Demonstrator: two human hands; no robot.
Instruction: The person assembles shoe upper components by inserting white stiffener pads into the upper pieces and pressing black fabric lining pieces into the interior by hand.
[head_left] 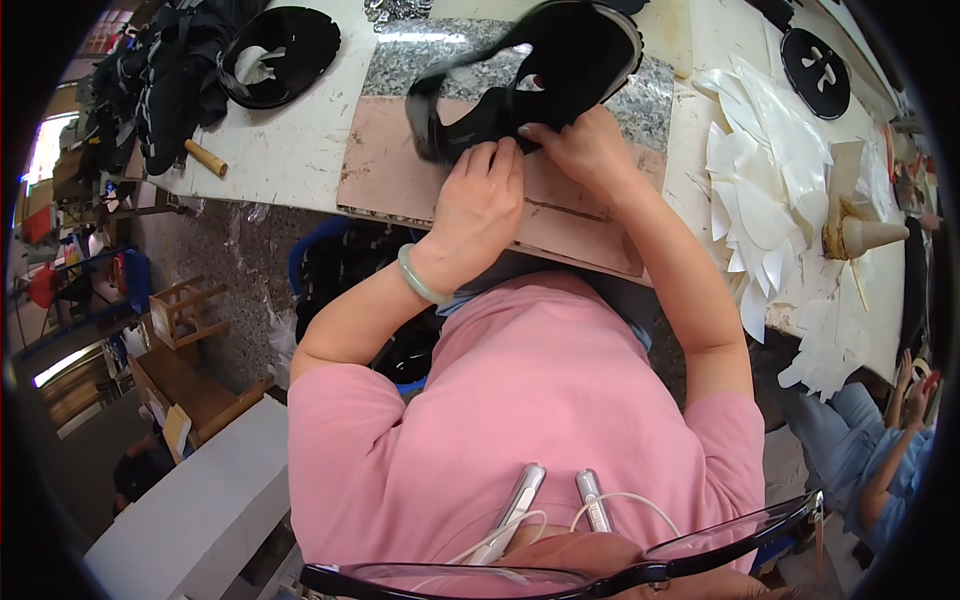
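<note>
A black sandal-like shoe upper point(590, 60) with strap openings and a pale edge is held up over the work surface, its left end slightly blurred. My left hand point(482, 200), a pale green bangle on its wrist, has its fingers closed at the lower edge of the upper. Close by on the right, my right hand point(590, 150) grips the same edge with the thumb pointing left. The fingers beneath the upper are partly hidden. Under both hands lies a pinkish board point(385, 150), and behind it is a speckled grey stone slab point(405, 60).
On the left are a black round dish point(310, 50), a heap of black pieces point(165, 100) and a wooden stick point(206, 158). White cut sheets point(760, 190), a pale cone-tipped container point(870, 237) and another black dish point(815, 75) lie right. A co-worker's arm point(890, 460) shows far right.
</note>
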